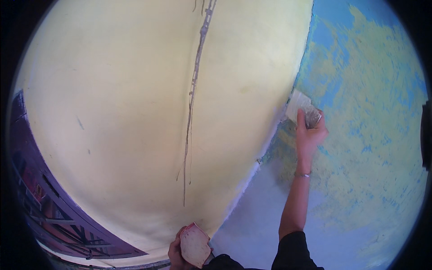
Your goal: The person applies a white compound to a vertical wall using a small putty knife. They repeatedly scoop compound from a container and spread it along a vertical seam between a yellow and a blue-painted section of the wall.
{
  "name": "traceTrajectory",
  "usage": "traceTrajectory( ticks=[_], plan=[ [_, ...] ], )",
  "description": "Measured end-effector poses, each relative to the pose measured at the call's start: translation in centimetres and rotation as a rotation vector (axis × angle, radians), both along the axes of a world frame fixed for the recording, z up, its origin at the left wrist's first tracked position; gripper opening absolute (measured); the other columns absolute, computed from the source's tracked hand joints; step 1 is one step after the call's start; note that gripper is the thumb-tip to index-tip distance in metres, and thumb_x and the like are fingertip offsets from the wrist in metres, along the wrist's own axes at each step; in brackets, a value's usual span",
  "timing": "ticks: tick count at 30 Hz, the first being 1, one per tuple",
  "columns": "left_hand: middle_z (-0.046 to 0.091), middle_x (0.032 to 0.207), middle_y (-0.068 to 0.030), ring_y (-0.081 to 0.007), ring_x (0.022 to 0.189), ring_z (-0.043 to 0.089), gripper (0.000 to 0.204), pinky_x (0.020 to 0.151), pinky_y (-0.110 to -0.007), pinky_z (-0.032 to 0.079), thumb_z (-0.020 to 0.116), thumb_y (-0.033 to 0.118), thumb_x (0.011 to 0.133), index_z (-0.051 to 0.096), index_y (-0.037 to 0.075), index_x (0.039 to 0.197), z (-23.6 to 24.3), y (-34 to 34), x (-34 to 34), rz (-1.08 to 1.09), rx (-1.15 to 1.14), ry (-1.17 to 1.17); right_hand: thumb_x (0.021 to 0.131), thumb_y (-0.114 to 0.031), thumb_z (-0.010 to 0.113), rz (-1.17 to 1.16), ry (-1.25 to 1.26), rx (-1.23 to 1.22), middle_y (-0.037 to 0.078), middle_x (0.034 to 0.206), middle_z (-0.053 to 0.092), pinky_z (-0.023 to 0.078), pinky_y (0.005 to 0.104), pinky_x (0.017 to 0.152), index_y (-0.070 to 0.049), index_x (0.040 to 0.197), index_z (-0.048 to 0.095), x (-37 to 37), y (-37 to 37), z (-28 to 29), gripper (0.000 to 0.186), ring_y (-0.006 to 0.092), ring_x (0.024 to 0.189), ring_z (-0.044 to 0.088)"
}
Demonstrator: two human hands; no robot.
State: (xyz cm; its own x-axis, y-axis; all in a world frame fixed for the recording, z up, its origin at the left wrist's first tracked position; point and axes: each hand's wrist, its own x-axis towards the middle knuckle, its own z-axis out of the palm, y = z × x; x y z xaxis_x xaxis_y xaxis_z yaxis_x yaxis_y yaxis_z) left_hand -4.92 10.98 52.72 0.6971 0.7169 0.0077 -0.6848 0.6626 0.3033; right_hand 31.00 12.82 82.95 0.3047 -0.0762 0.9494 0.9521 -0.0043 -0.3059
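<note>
My right hand (310, 133) is closed around a wide flat paintbrush (298, 103), its head whitish. The brush touches the blue and yellow-green mottled wall (360, 103), right beside the ragged border with a cream wall surface (121, 112). Below the brush, a pale lavender-white coat (261, 216) covers the lower part of the mottled wall. At the bottom centre, my left hand (174, 249) grips a small container with an uneven reddish rim (195, 246), whose pale inside looks like paint. Some of the left fingers are hidden behind it.
A thin brown branch-like streak (195, 76) runs down the cream wall. At the lower left is a purple frame (58, 184) with dark crossed bars (67, 225). A dark object (426, 135) shows at the right rim.
</note>
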Motion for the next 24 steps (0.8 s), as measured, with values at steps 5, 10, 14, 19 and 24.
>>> traceTrajectory(
  ticks=[5, 10, 14, 19, 24],
  plan=[
    [0.046, 0.156, -0.0138, -0.0373, 0.137, 0.05, 0.063, 0.112, -0.058, 0.043, 0.046, 0.039, 0.101, 0.041, 0.006, 0.154, 0.3, -0.4, -0.2, 0.04, -0.098, 0.173, 0.083, -0.009, 0.077, -0.236, -0.005, -0.383, 0.016, 0.079, 0.074, 0.056, 0.0333, 0.059, 0.008, 0.106, 0.066, -1.0, -2.7, 0.1, 0.03, 0.0195, 0.068, 0.074],
    [0.049, 0.153, -0.0146, -0.0383, 0.133, 0.053, 0.064, 0.109, -0.058, 0.046, 0.047, 0.041, 0.101, 0.04, 0.006, 0.155, -0.8, 0.0, 0.2, 0.037, -0.036, -0.01, 0.078, -0.009, 0.077, -0.234, 0.014, -0.552, 0.022, 0.085, 0.074, 0.057, 0.0403, 0.068, 0.007, 0.106, 0.069, -1.1, -2.9, -0.8, 0.034, 0.0322, 0.076, 0.075],
    [0.06, 0.13, -0.0221, -0.0496, 0.111, 0.063, 0.056, 0.087, -0.068, 0.055, 0.042, 0.041, 0.1, 0.044, 0.011, 0.147, -1.9, 0.8, 0.5, 0.091, -0.057, 0.084, 0.072, -0.009, 0.075, -0.262, -0.177, -0.674, 0.023, 0.087, 0.073, 0.055, 0.0468, 0.078, 0.004, 0.111, 0.07, -0.7, -2.2, 0.1, 0.041, 0.0406, 0.083, 0.07],
    [0.058, 0.134, -0.0194, -0.0482, 0.113, 0.063, 0.056, 0.088, -0.069, 0.054, 0.041, 0.039, 0.099, 0.044, 0.011, 0.148, -1.7, 1.2, 0.2, 0.059, -0.04, 0.121, 0.069, -0.008, 0.072, -0.411, -0.237, -0.732, 0.021, 0.096, 0.071, 0.05, 0.0499, 0.086, 0.001, 0.114, 0.07, 0.1, -1.2, 1.9, 0.046, 0.0432, 0.095, 0.063],
    [0.057, 0.135, -0.0176, -0.0465, 0.115, 0.062, 0.058, 0.09, -0.072, 0.053, 0.042, 0.039, 0.097, 0.044, 0.012, 0.148, -0.7, 0.7, 0.1, -0.001, 0.006, 0.022, 0.069, -0.004, 0.068, -0.483, -0.318, -0.805, 0.022, 0.098, 0.07, 0.052, 0.0499, 0.086, -0.001, 0.11, 0.071, 1.6, -0.1, 4.6, 0.041, 0.0439, 0.098, 0.061]
  ],
)
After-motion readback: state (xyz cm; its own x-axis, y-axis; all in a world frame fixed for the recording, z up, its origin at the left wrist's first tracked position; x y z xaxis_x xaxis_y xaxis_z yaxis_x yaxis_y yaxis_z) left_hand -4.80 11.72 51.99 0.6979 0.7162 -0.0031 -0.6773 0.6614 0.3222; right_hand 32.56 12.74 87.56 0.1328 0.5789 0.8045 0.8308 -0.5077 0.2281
